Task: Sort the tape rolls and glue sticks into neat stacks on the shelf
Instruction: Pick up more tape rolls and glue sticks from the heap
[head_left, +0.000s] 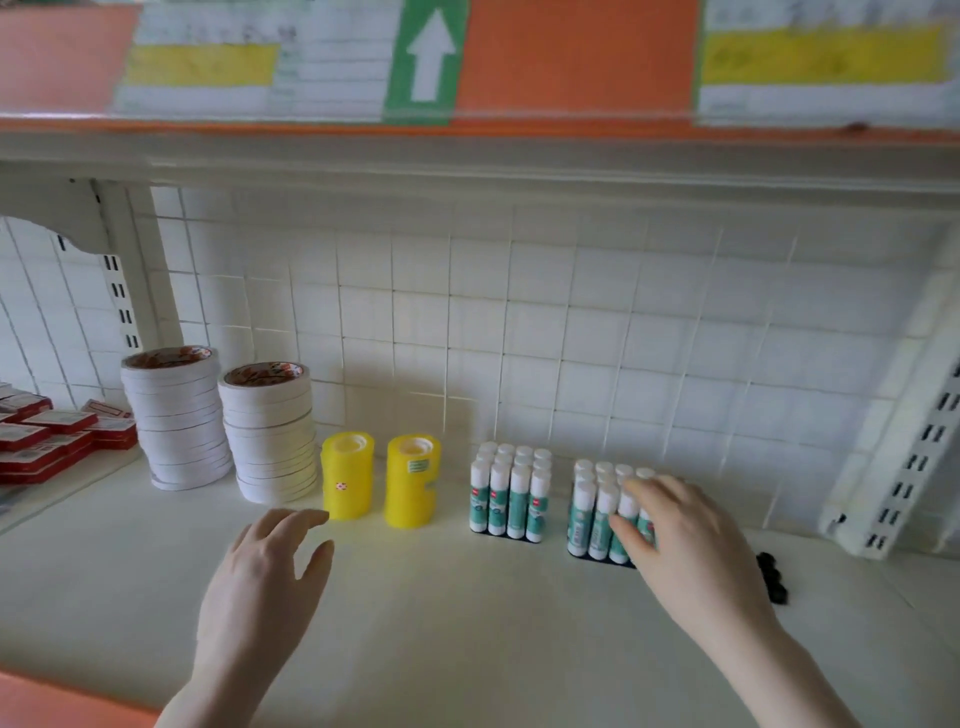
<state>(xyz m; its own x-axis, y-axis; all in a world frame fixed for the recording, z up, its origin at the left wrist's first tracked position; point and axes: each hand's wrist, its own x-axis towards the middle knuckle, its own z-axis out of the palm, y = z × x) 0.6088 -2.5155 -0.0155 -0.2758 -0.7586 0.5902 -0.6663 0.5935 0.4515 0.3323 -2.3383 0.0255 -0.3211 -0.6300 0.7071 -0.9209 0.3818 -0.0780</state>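
Glue sticks (602, 512): white caps, teal labels (dark tray), under right hand (691, 540) fingertips, fingers loosely spread, touching. Left hand (265, 571) open, holds nothing, yellow tape (347, 483) just beyond fingertips.

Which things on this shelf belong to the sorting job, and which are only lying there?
Job: two white tape stacks; two yellow tape stacks; left glue stick block; right glue stick block, touched by the right hand.

Lying about: red boxes; small black object.
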